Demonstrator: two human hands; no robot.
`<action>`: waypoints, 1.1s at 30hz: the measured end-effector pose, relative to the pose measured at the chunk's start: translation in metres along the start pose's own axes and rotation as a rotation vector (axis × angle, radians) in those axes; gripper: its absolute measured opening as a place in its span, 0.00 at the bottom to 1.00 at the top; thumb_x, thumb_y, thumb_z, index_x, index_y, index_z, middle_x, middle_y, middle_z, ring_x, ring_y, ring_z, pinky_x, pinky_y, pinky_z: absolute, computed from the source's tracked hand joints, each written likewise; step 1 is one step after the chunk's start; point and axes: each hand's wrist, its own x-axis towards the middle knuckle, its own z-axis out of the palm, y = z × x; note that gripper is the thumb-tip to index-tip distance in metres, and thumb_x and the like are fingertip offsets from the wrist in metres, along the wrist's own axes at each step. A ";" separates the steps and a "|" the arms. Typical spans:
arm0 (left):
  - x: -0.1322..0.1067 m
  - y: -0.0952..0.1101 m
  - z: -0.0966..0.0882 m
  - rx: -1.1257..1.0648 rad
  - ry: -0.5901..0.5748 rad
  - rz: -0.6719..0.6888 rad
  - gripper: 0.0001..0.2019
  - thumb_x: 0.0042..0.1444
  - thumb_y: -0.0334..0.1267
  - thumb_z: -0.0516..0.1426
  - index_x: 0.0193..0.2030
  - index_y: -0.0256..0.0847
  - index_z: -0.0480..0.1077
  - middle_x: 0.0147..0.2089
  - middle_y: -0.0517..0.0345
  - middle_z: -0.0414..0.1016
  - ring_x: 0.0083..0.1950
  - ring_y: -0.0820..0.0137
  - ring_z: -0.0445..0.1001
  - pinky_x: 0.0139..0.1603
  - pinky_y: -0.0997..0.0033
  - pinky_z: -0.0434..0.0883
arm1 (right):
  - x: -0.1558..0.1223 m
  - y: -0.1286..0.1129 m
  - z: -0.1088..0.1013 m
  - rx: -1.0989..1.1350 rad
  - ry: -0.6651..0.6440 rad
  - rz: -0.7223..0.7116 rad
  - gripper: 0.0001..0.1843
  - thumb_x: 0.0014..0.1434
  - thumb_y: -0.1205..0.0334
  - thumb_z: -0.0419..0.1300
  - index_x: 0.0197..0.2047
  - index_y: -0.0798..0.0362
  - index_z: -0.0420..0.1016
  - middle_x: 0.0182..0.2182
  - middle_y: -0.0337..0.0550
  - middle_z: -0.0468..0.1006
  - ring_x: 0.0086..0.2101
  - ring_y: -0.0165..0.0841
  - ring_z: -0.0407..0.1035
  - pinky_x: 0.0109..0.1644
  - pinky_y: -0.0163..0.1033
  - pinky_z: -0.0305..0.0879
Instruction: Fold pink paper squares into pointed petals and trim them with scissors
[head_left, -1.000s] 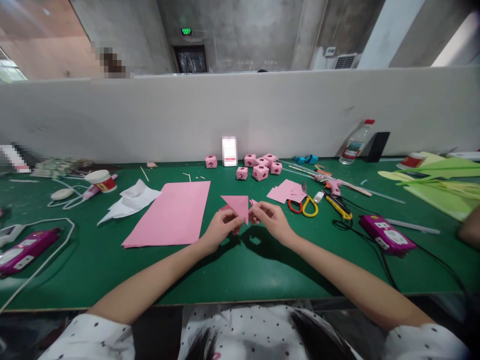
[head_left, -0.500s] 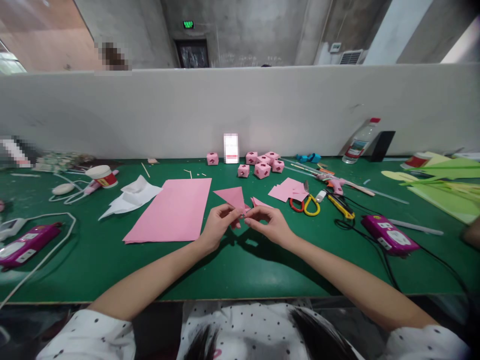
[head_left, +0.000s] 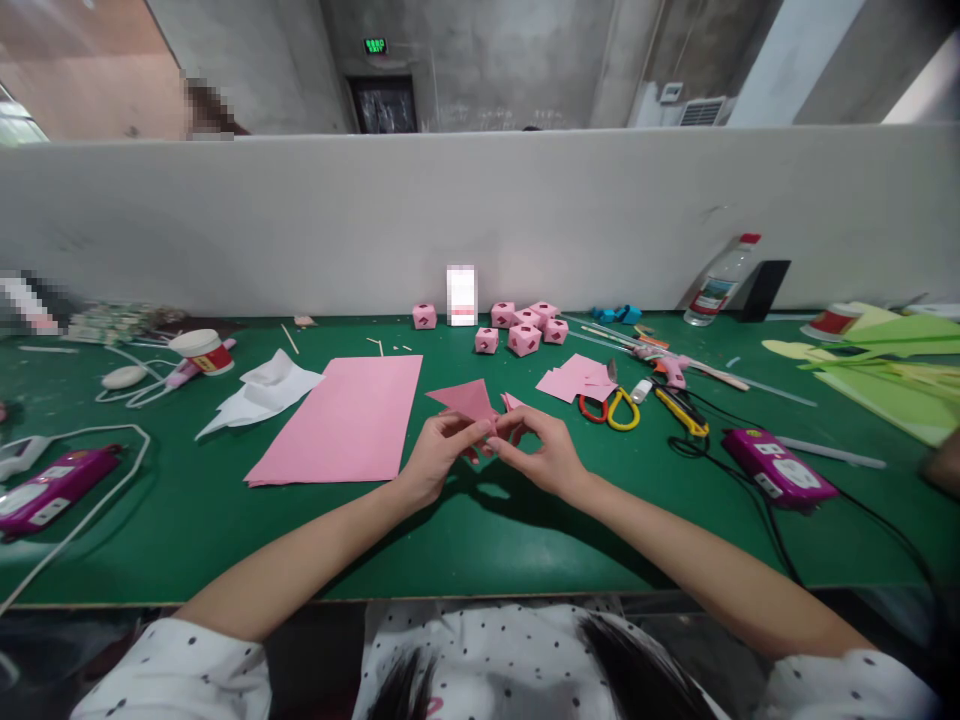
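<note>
Left hand (head_left: 435, 455) and right hand (head_left: 544, 450) both pinched the folded pink paper (head_left: 466, 402) between them above the green table (head_left: 480, 530), pink sheet (head_left: 345, 418) just left

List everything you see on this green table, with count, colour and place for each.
folded paper: one, pink, held at centre front
paper sheet: one, pink, flat, left of the folded paper
paper cubes: about seven, pink, far side by the partition
paper squares: small pile, pink, right of the folded paper
scissors: one, red and yellow handles, beside the paper squares
power strips: two, magenta, left edge and right side
bottle: one, clear with red cap, against the partition, right
table: one, green
left hand: pinching the folded paper
right hand: pinching the folded paper
</note>
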 end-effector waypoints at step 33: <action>0.000 0.025 -0.015 0.555 -0.154 0.284 0.11 0.56 0.44 0.59 0.31 0.38 0.75 0.32 0.56 0.77 0.35 0.69 0.72 0.39 0.72 0.67 | 0.006 0.003 -0.016 0.434 -0.237 0.265 0.11 0.56 0.56 0.64 0.39 0.54 0.76 0.34 0.43 0.80 0.37 0.33 0.75 0.42 0.38 0.71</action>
